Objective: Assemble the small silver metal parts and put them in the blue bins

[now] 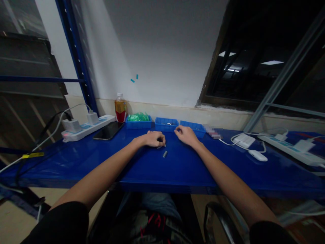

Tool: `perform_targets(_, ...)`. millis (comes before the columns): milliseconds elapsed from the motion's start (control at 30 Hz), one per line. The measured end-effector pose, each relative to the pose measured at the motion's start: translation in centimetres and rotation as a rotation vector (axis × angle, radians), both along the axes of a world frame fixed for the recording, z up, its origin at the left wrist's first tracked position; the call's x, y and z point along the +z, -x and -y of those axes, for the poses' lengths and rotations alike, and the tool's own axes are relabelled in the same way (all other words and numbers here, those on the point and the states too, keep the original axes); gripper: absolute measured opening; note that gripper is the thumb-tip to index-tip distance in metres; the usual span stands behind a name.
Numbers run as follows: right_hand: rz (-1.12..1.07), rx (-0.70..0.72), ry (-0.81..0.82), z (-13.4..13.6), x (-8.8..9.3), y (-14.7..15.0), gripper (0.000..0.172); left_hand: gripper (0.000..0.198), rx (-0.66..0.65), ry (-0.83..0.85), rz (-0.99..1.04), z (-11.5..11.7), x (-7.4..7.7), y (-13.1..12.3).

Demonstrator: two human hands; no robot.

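Note:
My left hand point(153, 138) rests low over the blue table, its fingers curled closed. A tiny metal piece point(165, 145) shows by the fingertips; whether the hand grips it cannot be made out. Just in front of that hand, toward me, a short silver metal cylinder point(165, 154) lies on the tabletop. My right hand point(186, 135) is beside the front of the blue bins, fingers bent and thumb and forefinger brought close together. Anything in that pinch is too small to see. The middle blue bin point(162, 128) contains small metal parts point(170, 124); the right blue bin point(195, 126) is partly behind my right hand.
A left blue bin point(138, 126) holds green plastic packets point(138, 117). Near it are a drink bottle point(120, 108) and a phone point(109, 130). Power strips point(88, 128) with plugs and cables lie at both sides. White chargers point(244, 140) sit on the right. A wall closes the back.

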State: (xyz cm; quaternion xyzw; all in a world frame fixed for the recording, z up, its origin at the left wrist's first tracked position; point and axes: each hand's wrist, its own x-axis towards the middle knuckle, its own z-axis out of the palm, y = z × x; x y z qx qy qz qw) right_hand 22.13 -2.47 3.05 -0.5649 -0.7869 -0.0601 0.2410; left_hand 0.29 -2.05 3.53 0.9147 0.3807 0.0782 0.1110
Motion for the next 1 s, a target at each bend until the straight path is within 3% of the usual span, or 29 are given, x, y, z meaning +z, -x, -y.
perform_targets(133,0.02,0.119,0.059,1.0,-0.3,2.1,0.021,0.019,0.167,-0.097,-0.04,-0.6,-0.5,-0.1)
perform_targets(267,0.072,0.222,0.14,1.7,-1.2,3.9,0.028,0.022,0.217,-0.142,-0.049,-1.6,-1.1,0.6)
perform_targets(767,0.077,0.262,0.164,1.2,-1.9,3.7,0.036,0.017,0.191,-0.148,0.004,-3.0,-2.2,1.4)
perform_targets(1000,0.082,0.187,0.097,1.4,-1.9,3.8,0.022,0.023,0.132,-0.117,0.109,-2.6,-2.1,0.7)
